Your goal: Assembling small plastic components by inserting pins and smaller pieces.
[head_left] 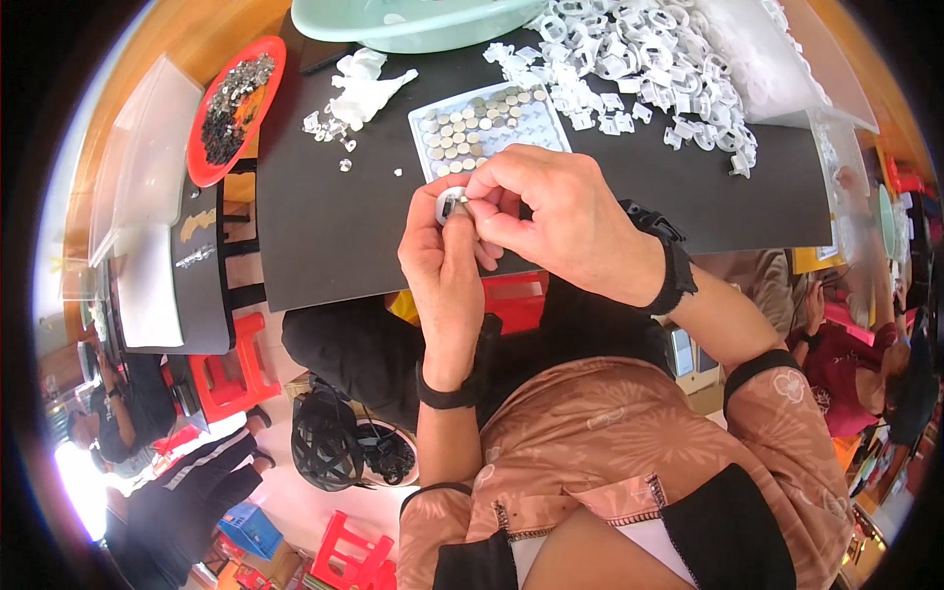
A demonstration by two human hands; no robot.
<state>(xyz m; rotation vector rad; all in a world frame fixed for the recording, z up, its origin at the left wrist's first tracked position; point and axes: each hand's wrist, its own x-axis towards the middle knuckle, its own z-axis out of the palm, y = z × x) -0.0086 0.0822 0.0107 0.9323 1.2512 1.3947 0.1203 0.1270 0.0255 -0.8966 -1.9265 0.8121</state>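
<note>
Right now, a small rounded white part (447, 206) with a dark patch in its middle sits between the person's two hands, held just above the bench (344, 231), near its front edge. The left hand (441, 256) is clamped on it, thumb in front; the right hand (565, 211) meets it with thumb and forefinger pinched at its right side, though whether they also grip a separate tiny piece is too small to tell. Just beyond the hands lies a pale patterned tray (536, 126) bearing rows of round, coin-like discs (455, 139). Farther back to the right, white plastic pieces (639, 69) spread in a loose heap; to the left are crumpled white material (369, 96) and small shiny bits (329, 127). A pale green basin (423, 37) stands at the far side, and a red dish (201, 169) of dark, silvery and orange bits sits off the left edge.
</note>
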